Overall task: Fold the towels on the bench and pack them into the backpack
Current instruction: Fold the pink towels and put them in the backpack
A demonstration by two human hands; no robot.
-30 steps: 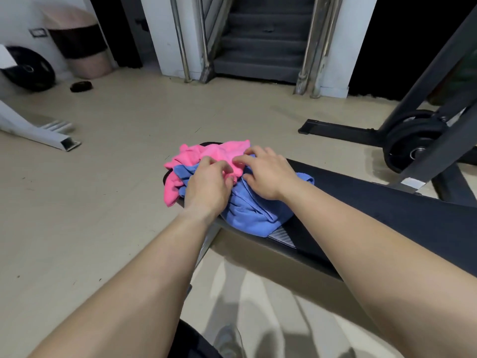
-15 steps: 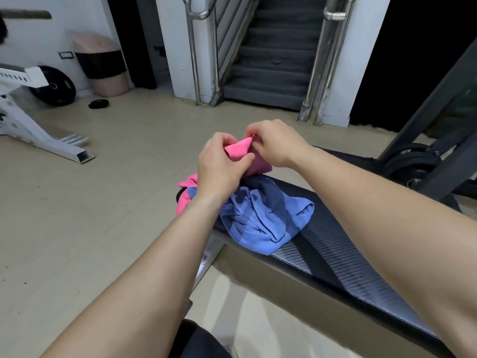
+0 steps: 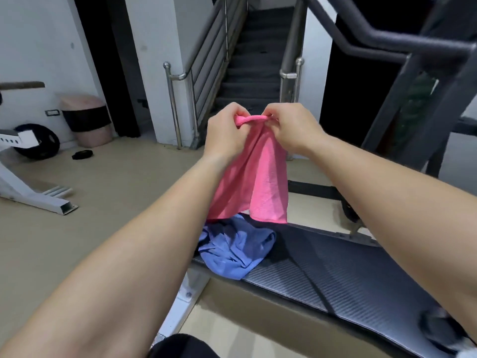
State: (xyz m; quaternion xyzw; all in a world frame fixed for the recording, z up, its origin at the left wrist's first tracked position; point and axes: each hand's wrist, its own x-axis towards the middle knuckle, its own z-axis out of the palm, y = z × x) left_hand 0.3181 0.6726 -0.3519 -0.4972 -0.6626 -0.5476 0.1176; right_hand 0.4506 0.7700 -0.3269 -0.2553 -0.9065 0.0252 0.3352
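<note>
Left grip (image 3: pixel 227 135), right grip (image 3: pixel 294 133) both pinching bunched top edge of pink towel (image 3: pixel 258 182) above blue towel (image 3: pixel 235 249) on worktop (image 3: pixel 348 275). Advising sliding apart to corners before folding.

No legible text, label, brand, number or sign on anything in view.

Both bare forearms reach forward and upward, the left hand (image 3: pixel 227 131) and right hand (image 3: pixel 293 130) raised close together, fingers curled, each pinching the top edge of the pink towel (image 3: pixel 260 182)
</note>
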